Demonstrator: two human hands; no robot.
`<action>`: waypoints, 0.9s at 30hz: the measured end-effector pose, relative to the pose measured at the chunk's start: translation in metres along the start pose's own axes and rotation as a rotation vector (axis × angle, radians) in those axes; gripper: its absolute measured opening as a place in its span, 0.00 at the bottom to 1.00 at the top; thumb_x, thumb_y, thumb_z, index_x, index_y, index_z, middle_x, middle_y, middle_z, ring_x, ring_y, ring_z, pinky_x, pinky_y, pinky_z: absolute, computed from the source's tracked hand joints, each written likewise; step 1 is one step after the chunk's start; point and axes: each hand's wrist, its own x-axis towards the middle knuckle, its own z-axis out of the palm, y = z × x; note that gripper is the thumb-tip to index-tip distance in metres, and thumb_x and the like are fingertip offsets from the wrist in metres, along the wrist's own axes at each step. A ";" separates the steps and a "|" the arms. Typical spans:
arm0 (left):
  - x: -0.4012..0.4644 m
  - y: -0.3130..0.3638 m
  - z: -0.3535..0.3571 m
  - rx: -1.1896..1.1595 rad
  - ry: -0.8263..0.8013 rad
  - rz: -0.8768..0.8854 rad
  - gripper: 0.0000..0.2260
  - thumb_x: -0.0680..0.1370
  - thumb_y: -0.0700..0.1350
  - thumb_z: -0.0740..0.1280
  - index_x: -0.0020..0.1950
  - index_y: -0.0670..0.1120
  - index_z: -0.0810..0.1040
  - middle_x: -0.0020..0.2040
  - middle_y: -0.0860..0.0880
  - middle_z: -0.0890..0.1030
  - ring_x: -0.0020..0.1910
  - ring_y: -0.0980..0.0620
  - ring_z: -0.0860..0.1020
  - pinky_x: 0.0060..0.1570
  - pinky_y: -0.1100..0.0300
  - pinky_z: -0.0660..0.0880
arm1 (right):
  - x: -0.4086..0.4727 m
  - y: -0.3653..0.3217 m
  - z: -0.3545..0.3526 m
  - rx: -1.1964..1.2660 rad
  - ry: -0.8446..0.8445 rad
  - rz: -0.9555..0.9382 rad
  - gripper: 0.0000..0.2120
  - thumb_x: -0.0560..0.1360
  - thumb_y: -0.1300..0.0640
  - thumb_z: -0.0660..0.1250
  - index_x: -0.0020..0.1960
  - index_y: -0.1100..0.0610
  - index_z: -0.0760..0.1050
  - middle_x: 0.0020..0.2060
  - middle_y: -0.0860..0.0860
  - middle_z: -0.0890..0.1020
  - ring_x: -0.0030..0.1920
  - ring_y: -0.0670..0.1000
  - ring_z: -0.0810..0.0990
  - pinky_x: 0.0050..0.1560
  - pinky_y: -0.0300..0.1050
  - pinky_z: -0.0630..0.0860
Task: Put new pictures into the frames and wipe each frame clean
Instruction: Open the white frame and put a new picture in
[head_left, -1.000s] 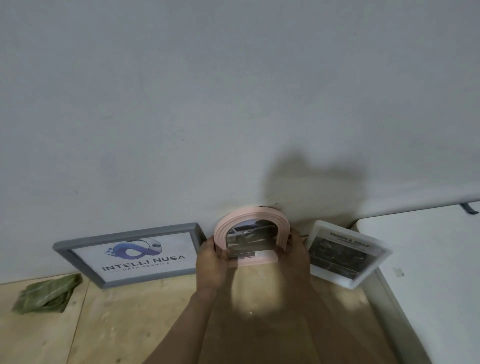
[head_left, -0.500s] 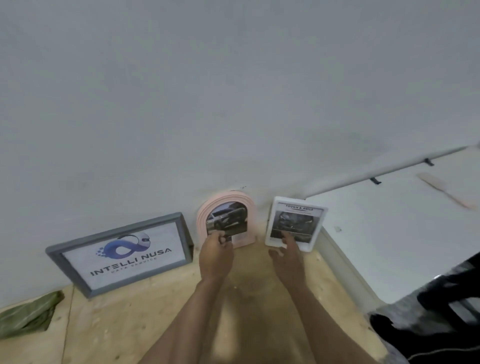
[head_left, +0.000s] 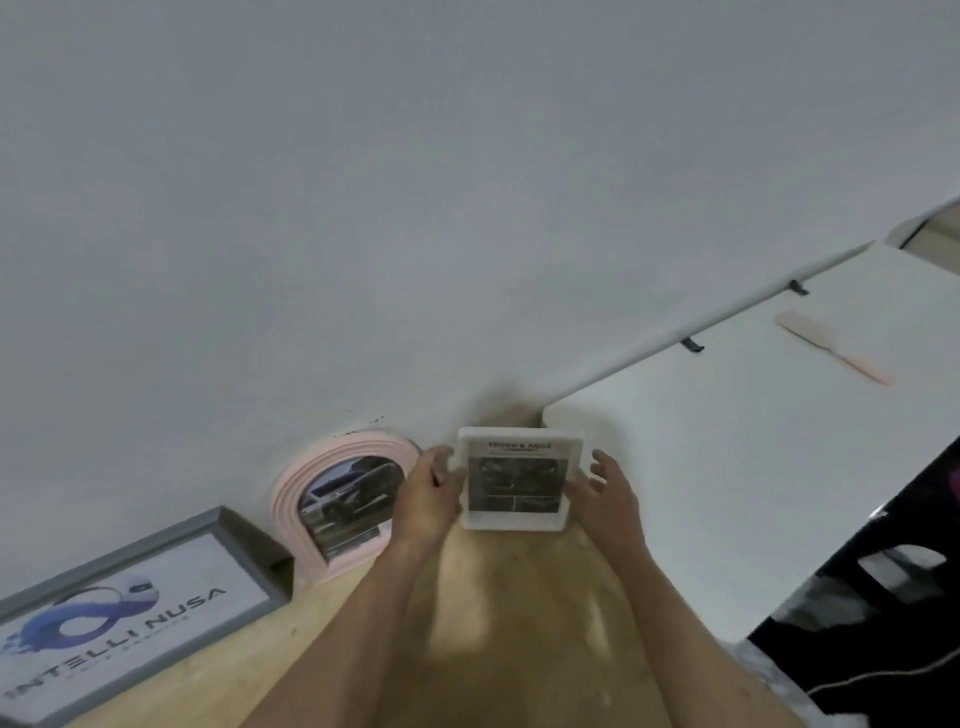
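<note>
I look down past two bare forearms at a wooden surface (head_left: 498, 649) that meets a plain white wall (head_left: 415, 208). Three picture frames stand in a row along the wall.

In the middle of my view is a small white frame (head_left: 517, 480) holding a dark picture of a car under a printed heading. It stands upright on the wood, close to the wall. My left hand (head_left: 428, 499) grips its left edge, the thumb curled onto the front of the border and the fingers wrapped behind. My right hand (head_left: 605, 496) is at the frame's right side with its fingers (head_left: 600, 465) spread apart and loose; the palm looks to be against the lower right edge, but I cannot tell whether it truly presses on it.

Just left of my left hand, a pink arched frame (head_left: 340, 499) leans against the wall with a photo of a dark car inside. Its right side is partly hidden by my wrist. Further left, touching the pink frame's lower corner, a wide grey frame (head_left: 244, 540) leans on the wall and shows a blue logo with the words INTELLI NUSA.

To the right, a white table (head_left: 753, 467) sits beside the wood. A pink flat tool (head_left: 831, 345) lies on it, well apart from the frames. A dark object (head_left: 883, 623) fills the lower right corner; it is too blurred to identify.
</note>
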 end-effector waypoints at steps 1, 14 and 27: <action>0.006 0.001 0.004 -0.036 -0.030 -0.003 0.11 0.82 0.49 0.64 0.64 0.54 0.75 0.49 0.45 0.83 0.35 0.48 0.79 0.31 0.56 0.74 | 0.007 0.000 -0.001 0.005 -0.037 -0.021 0.27 0.74 0.53 0.69 0.71 0.51 0.67 0.60 0.45 0.75 0.60 0.50 0.77 0.62 0.53 0.74; -0.038 0.011 -0.006 -0.459 -0.066 -0.187 0.14 0.85 0.47 0.56 0.53 0.39 0.76 0.44 0.42 0.80 0.35 0.46 0.78 0.33 0.57 0.74 | -0.062 0.011 0.006 -0.089 0.090 -0.445 0.03 0.75 0.55 0.69 0.44 0.47 0.79 0.36 0.42 0.80 0.39 0.40 0.77 0.40 0.41 0.75; -0.241 -0.084 -0.168 -0.533 0.117 -0.274 0.08 0.79 0.38 0.65 0.52 0.37 0.83 0.46 0.39 0.87 0.41 0.44 0.86 0.38 0.55 0.80 | -0.270 0.052 0.088 -0.346 -0.096 -0.668 0.20 0.71 0.60 0.68 0.63 0.53 0.76 0.61 0.55 0.77 0.62 0.55 0.74 0.64 0.51 0.69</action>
